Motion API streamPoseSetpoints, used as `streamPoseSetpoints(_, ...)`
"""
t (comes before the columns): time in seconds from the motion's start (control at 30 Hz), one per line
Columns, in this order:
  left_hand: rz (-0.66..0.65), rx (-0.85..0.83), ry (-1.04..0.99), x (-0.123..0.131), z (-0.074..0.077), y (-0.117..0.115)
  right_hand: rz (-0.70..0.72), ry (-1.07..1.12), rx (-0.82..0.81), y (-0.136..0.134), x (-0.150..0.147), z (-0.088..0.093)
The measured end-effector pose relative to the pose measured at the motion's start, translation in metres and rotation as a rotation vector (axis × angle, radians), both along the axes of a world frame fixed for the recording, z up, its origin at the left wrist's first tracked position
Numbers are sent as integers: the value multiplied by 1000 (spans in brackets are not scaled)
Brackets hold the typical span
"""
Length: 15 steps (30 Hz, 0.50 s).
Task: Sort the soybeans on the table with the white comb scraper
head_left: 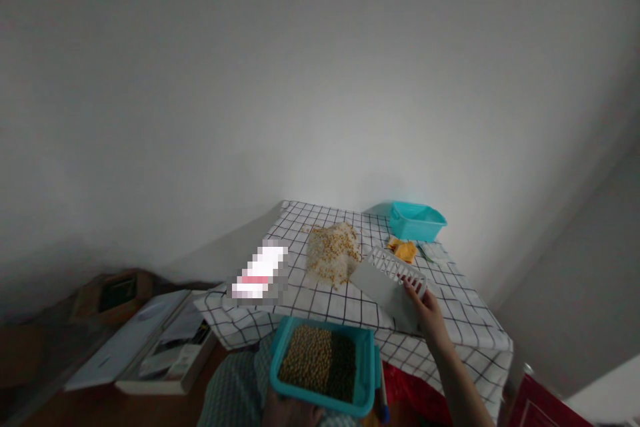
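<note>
My right hand (pixel 425 307) is closed on the edge of a white plastic basket (pixel 385 287) with a slotted side, tilted over the checked tablecloth. Left of this basket lies a spread heap of pale grains mixed with yellow kernels or beans (pixel 333 253). Low in front of me, at the table's near edge, is a turquoise container (pixel 365 407) with beige beans (pixel 307 357) on its left and small dark green beans (pixel 343 367) on its right. My left hand (pixel 293 410), dark and partly hidden, grips the container's near side from below.
A second turquoise basket (pixel 417 221) stands at the back right, with a yellow cloth-like thing (pixel 404 251) before it. A lit phone (pixel 260 272), blurred out, lies at the left. Open boxes (pixel 160 353) sit on the floor at left. A white wall rises behind.
</note>
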<state>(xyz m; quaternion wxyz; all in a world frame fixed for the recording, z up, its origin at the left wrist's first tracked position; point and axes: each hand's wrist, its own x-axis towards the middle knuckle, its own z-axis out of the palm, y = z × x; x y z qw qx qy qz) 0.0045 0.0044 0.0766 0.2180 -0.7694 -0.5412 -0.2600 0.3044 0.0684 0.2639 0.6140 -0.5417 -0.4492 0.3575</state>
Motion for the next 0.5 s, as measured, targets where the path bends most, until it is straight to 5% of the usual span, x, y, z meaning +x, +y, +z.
streamPoseSetpoints(0.2, -4, 10, 13, -3, -12, 3, -61, 63, -6, 2, 0, 1)
streamPoseSetpoints(0.5, -8, -12, -25, -1, -7, 3, -11, 5, -18, -6, -7, 11)
